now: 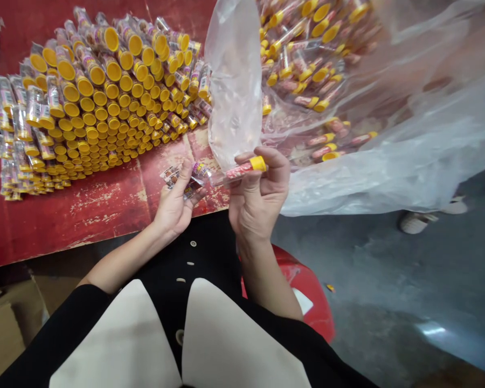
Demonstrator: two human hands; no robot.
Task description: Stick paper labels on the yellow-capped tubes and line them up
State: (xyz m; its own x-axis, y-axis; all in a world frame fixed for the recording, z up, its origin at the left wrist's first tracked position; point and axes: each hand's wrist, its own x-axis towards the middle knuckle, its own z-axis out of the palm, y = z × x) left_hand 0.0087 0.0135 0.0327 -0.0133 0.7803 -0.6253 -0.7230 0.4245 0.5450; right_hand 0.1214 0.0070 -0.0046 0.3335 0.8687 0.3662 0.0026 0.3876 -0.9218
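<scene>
My right hand (258, 194) pinches a clear tube of pink-and-white pieces (239, 171) by its yellow-capped end. The tube lies almost level, its other end pointing left toward my left hand (178, 202). Between the thumb and fingers of my left hand is a bunch of printed clear wrappers (189, 183), whose purple-marked end is close to the tube. Whether the tube's tip is inside a wrapper cannot be made out.
Many wrapped tubes with yellow caps (101, 113) are stacked on the red table (101, 210) at the left. A large clear plastic bag (388, 178) with loose capped tubes (303, 70) spreads over the right. A red stool (319, 307) stands below.
</scene>
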